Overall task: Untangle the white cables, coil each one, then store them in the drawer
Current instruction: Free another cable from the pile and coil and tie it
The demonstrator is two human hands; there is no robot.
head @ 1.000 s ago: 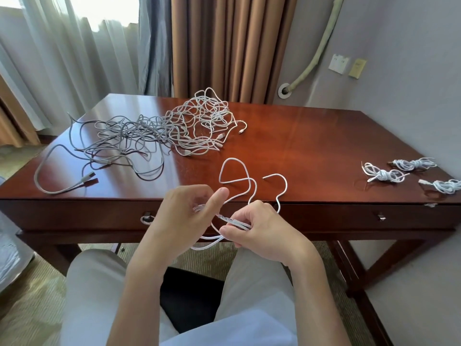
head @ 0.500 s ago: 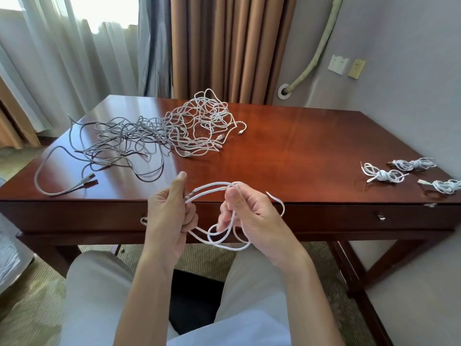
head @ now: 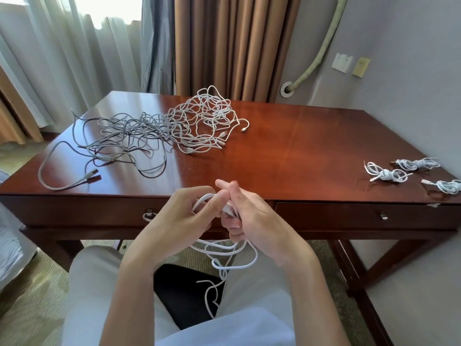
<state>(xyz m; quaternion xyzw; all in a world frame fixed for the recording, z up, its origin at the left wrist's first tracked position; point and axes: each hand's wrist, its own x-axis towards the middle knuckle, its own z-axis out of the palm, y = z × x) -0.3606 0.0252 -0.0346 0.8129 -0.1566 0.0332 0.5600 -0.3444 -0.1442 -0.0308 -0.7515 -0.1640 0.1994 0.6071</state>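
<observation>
— What's on the desk [head: 287,156]?

— A dark red wooden top. A big tangle of cables [head: 169,128] sprawls over the far left part, some white, some grey, with one grey loop trailing toward the left front corner. Three small coiled cables [head: 389,174] lie by the right edge, near the front corner. Curtains [head: 224,43] hang behind the far edge, and a wall with a padded pipe and two plates stands to the right.

— And the drawers?

— Two in the front, both closed; the right drawer [head: 361,216] has a small knob.

— The hands?

— Both are off the front edge, above the person's lap, pressed close together around one white cable [head: 224,248]. The left hand [head: 184,218] has its fingers curled round the top of the bundle. The right hand [head: 252,216] pinches the same bundle against it, lower fingers curled in, two fingers sticking up.

— Where's the rest of that cable?

— Loops hang below the hands, and a loose end dangles between the knees, over the black chair seat [head: 182,293].
</observation>
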